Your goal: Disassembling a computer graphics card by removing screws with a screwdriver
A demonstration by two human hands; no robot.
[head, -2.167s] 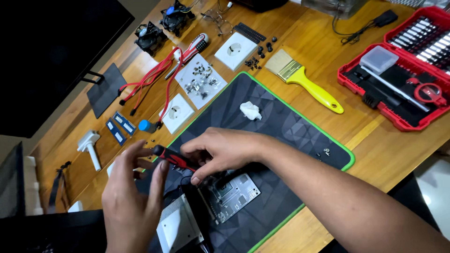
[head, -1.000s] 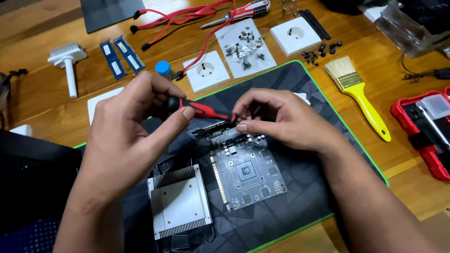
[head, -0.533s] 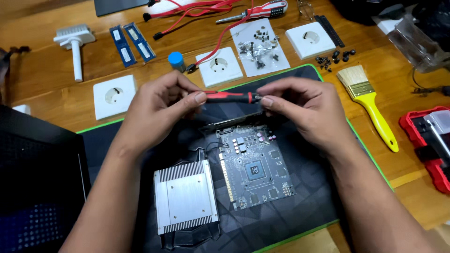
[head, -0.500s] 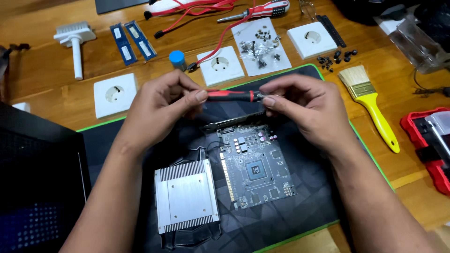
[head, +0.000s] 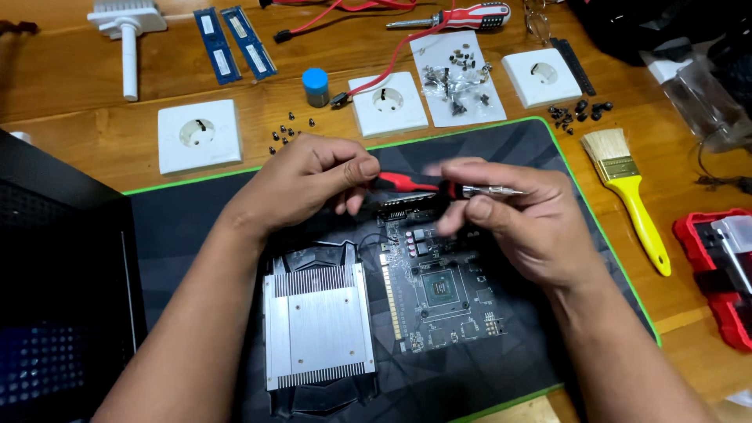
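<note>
Far left edge of the wooden table [head: 70, 133]: black computer case [head: 55, 313], partly on the green-edged black mat [head: 196, 211]. Behind it near the back edge, a white brush tool [head: 125, 31], two blue memory sticks [head: 233, 43], and a white socket plate [head: 199, 135] with loose screws [head: 286, 135] beside it.

Left hand [head: 301, 184] sits over the mat's middle, thumb and fingers curled shut on the rear end of the red-and-black precision screwdriver [head: 411, 185], which lies about level above the circuit board [head: 439, 290]. Silver heatsink [head: 315, 325] lies just left of the board, touching or nearly so, cannot tell.

Right hand [head: 525, 223] pinches the driver's metal front end, fingers closed around the shaft, tip poking out toward the mat's right edge. Looks like bit fitting or adjusting, so best to keep the handle steady with the left and twist or seat with the right only, above the mat so anything dropped lands there, not on the board.

Further right: blue-capped pot [head: 316, 86], bagged screws [head: 458, 74], big red screwdriver [head: 454, 17], yellow-handled paintbrush [head: 630, 196], red tool case [head: 717, 274] at the right edge.
</note>
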